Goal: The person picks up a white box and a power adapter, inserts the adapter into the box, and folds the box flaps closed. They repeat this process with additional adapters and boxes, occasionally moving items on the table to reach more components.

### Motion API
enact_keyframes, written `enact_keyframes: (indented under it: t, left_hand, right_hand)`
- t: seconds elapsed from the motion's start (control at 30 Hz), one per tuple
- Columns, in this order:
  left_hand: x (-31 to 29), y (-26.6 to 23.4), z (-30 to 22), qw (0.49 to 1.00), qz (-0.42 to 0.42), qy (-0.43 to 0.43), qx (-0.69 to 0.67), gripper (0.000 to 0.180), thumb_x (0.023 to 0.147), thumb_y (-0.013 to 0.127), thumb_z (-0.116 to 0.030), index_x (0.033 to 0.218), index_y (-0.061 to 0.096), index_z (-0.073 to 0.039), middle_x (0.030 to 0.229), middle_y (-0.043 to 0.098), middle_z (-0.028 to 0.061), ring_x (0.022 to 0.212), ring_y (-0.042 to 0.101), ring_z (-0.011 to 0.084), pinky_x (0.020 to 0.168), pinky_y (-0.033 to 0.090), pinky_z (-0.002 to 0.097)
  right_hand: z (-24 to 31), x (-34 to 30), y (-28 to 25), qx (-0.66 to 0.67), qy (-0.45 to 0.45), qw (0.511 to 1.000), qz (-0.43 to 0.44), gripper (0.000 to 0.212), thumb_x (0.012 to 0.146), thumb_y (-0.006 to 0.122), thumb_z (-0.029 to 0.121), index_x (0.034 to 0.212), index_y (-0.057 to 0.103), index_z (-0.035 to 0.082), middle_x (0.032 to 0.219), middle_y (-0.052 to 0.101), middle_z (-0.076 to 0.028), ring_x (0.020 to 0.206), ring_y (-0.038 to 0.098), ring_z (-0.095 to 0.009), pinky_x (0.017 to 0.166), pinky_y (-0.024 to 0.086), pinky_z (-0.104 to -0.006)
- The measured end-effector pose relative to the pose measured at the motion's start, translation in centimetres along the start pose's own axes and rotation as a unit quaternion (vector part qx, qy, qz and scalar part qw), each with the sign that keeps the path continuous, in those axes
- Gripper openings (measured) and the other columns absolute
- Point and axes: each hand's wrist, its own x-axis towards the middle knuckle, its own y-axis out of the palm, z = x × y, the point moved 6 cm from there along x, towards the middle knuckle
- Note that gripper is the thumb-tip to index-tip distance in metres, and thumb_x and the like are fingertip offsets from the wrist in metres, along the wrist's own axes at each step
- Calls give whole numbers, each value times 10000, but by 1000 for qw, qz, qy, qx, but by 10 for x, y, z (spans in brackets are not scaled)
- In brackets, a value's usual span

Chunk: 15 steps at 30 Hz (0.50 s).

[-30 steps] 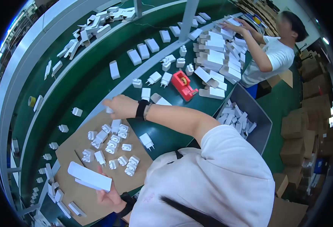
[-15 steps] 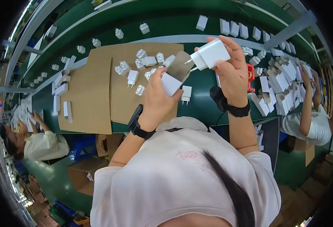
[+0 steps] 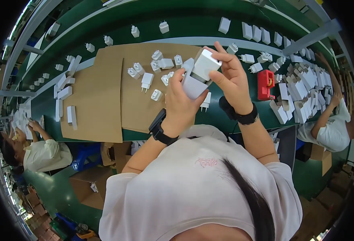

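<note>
My left hand point(image 3: 180, 107) is wrapped round a small white cardboard box point(image 3: 193, 87) with its top flap raised. In my right hand point(image 3: 236, 85) I grip a white plug charger point(image 3: 206, 65) between thumb and fingers. The charger's pin end is down in the box's mouth, so its prongs are hidden, while the body still stands out above. Just beyond the box, another white charger point(image 3: 206, 100) lies on the green table near my left fingers. Several more chargers point(image 3: 147, 80) lie on the brown cardboard sheet point(image 3: 92, 96) to the left.
A red tape dispenser point(image 3: 265, 86) stands right of my right hand, beside a heap of white boxes point(image 3: 301, 90). Chargers and boxes line the green conveyor point(image 3: 193, 30) at the back. Co-workers sit left point(image 3: 44, 154) and right point(image 3: 327, 128).
My right hand has brought the charger left and down, and its pins have gone into the box. The box has shifted slightly right with my left hand.
</note>
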Motion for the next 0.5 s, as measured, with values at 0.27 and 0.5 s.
enact_keyframes:
  t: [0.27, 0.5]
  left_hand:
    - [28, -7, 39, 995, -48, -53, -76, 789, 595, 794, -175, 1206, 327, -1, 1041, 472, 195, 923, 506, 337, 757, 432, 398]
    - [65, -22, 85, 996, -2, -78, -54, 827, 640, 754, -187, 1283, 279, 22, 1195, 417, 240, 1108, 415, 378, 944, 337, 406]
  right_hand:
    - [-11, 25, -6, -152, -16, 988, -20, 414, 748, 643, 162, 1130, 526, 52, 1398, 275, -159, 1282, 273, -246, 1015, 237, -379]
    - [-121, 90, -10, -28, 257, 966, 22, 667, 777, 636, 105, 1328, 266, 35, 1055, 557, -80, 850, 582, -157, 692, 486, -289]
